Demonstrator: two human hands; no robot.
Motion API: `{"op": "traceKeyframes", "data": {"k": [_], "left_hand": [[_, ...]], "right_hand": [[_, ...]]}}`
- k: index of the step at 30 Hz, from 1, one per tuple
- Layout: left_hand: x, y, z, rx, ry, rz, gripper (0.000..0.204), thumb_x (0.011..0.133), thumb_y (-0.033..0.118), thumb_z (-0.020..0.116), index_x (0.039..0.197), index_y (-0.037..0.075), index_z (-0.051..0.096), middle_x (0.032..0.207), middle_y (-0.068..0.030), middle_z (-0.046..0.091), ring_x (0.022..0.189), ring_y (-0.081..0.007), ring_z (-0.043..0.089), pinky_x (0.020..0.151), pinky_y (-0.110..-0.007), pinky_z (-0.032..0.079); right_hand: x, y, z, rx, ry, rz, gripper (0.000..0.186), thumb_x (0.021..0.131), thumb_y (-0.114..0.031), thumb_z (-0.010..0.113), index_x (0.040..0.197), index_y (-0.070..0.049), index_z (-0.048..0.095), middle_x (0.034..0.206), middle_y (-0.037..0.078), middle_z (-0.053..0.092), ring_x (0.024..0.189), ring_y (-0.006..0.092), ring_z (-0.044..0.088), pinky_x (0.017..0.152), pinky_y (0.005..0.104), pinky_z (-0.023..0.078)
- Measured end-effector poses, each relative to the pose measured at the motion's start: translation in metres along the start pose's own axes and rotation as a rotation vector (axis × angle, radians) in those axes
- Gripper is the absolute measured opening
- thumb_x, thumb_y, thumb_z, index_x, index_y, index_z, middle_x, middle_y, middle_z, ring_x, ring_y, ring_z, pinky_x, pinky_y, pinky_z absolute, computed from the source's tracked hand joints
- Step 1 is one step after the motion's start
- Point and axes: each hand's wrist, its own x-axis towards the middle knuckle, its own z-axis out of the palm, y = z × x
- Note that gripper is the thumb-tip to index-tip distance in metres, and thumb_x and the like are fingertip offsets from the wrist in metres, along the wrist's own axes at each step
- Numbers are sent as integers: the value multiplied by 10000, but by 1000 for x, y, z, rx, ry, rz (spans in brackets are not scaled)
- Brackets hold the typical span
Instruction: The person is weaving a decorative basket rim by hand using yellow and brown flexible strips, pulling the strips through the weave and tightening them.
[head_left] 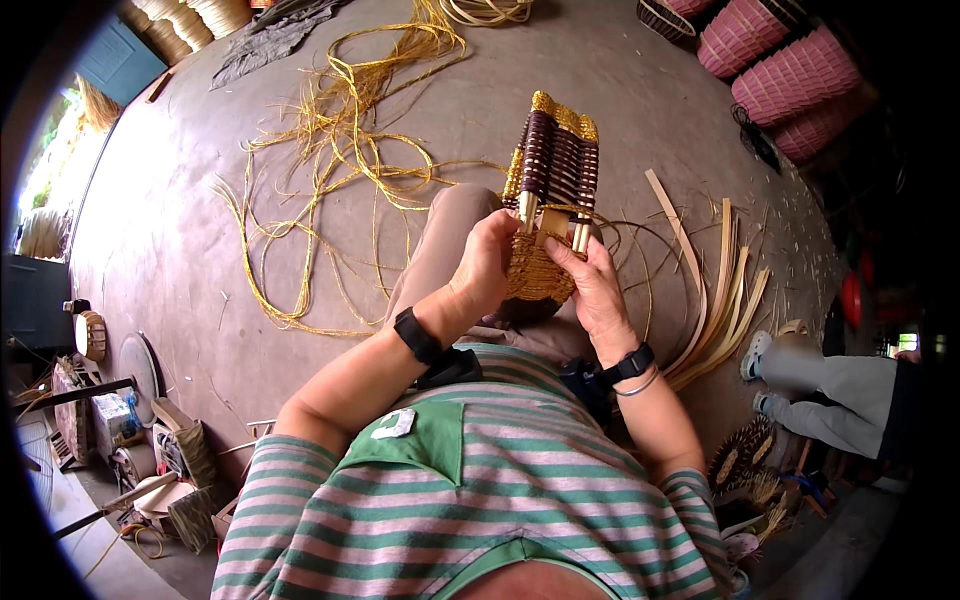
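Note:
A small woven basket [538, 268] in gold and dark brown rests upright against my lap between my knees. My left hand [484, 264] is closed on its left side, fingertips pinching beside the pale stake ends. On the right, my right hand [592, 288] grips the rim, its thumb pressed near a flat tan strip [555, 224] that stands up inside the weave. A gold strand [575, 210] crosses the stakes between my hands and trails off to the right. The fingers behind the basket are hidden.
Loose gold cord [345, 75] lies tangled on the floor ahead and left. Flat pale strips [700, 280] fan out at right. Stacked pink baskets [795, 80] stand far right. Another person's legs [830, 390] show at right. Tools and a fan [140, 365] crowd the left.

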Motion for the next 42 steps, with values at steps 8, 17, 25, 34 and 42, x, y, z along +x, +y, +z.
{"op": "traceKeyframes", "data": {"k": [8, 17, 25, 34, 42], "left_hand": [[-2, 0, 2, 12, -32, -36, 257, 836, 216, 450, 987, 46, 570, 968, -114, 626, 874, -254, 597, 830, -379, 478], [6, 8, -3, -116, -6, -205, 312, 919, 221, 412, 1086, 21, 583, 1019, -140, 636, 939, -298, 595, 889, -422, 453], [-4, 34, -10, -277, -80, -158, 258, 865, 258, 576, 664, 97, 574, 865, -123, 644, 900, -281, 573, 866, -423, 423], [-45, 173, -120, -259, 110, 401, 423, 890, 160, 507, 538, 156, 273, 497, 27, 187, 456, -126, 197, 450, -281, 211], [-50, 203, -162, -411, 351, 655, 394, 962, 190, 366, 595, 116, 243, 512, 11, 168, 456, -132, 127, 438, -295, 154]], "right_hand": [[3, 11, 4, 86, 103, 23, 246, 817, -86, 667, 1050, -25, 615, 952, 12, 645, 856, 94, 593, 791, 252, 475], [3, 4, 6, 65, 53, 46, 226, 824, -72, 646, 1043, -24, 624, 955, 8, 642, 869, 92, 591, 803, 252, 471], [3, 7, 3, 35, 35, -2, 240, 826, -64, 642, 1061, -23, 614, 970, 10, 641, 873, 93, 592, 793, 254, 477], [1, 7, 16, -2, 33, -60, 226, 807, -96, 667, 1013, -21, 613, 912, 13, 637, 829, 80, 581, 777, 256, 474], [-4, 3, 13, 29, 72, -54, 176, 810, -153, 699, 916, -51, 602, 874, 10, 625, 837, 79, 575, 780, 248, 467]]}}
